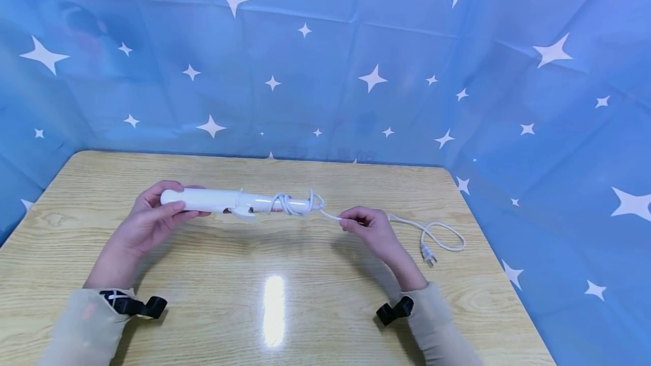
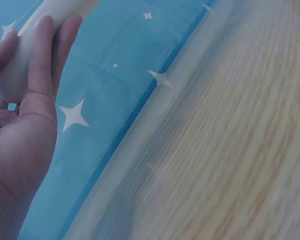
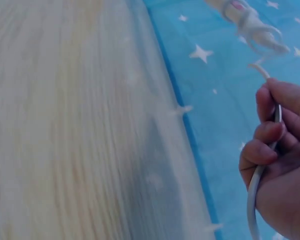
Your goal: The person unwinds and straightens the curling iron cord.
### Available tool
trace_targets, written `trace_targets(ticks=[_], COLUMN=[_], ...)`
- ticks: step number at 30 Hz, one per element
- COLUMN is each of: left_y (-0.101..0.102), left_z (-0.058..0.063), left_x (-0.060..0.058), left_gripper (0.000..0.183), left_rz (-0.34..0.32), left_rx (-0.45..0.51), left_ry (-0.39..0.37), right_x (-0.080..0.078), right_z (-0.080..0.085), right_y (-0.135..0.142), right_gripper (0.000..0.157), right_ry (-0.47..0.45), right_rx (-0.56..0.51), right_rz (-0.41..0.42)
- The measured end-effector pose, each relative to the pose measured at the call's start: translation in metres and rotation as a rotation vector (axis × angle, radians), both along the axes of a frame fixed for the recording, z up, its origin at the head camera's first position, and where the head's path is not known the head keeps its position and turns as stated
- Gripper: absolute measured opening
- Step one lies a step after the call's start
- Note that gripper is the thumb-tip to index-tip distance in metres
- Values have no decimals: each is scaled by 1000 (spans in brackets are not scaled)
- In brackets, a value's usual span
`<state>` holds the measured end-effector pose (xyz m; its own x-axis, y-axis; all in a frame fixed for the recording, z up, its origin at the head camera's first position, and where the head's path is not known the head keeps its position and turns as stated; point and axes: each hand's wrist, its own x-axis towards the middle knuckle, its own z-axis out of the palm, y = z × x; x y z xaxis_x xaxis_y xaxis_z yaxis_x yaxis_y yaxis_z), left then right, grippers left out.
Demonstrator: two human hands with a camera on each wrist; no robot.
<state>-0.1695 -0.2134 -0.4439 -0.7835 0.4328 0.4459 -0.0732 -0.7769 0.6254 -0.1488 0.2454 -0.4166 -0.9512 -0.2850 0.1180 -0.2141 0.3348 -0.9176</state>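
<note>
A white hair curling iron (image 1: 208, 200) is held level above the table, with its rounded end at the left. My left hand (image 1: 152, 219) grips that end, thumb in front and fingers behind and below; the left wrist view shows my left hand (image 2: 30, 115) around the white barrel (image 2: 25, 60). Loops of the white power cord (image 1: 287, 204) wrap the narrower right end. My right hand (image 1: 373, 231) pinches the cord between thumb and forefinger just right of the loops. In the right wrist view the cord (image 3: 253, 200) runs through my curled right hand (image 3: 285, 160).
Beyond my right hand the cord's tail curves over the wooden table (image 1: 213, 298) to a two-pin plug (image 1: 428, 254). A blue curtain with white stars (image 1: 325, 55) hangs behind and on both sides of the table. Each wrist wears a black camera mount (image 1: 394, 310).
</note>
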Motion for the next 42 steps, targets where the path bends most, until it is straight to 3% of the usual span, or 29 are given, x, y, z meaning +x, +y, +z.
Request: trace_targets(ticks=[4, 21, 29, 42], left_y=[-5, -4, -2, -1], left_z=[-1, -3, -5, -7], left_x=[1, 1, 2, 3], left_gripper=[46, 48, 46, 47], left_rz=[-5, -19, -46, -65], left_rx=[14, -8, 5, -45], left_ry=[-15, -14, -28, -10], right_x=[-1, -2, -1, -1], right_z=[2, 0, 4, 6], right_y=[10, 4, 0, -7], right_gripper=[13, 16, 17, 35], right_ry=[-4, -33, -21, -76], right_rx=[-13, -61, -14, -12], right_rz=[-31, 51, 74, 193])
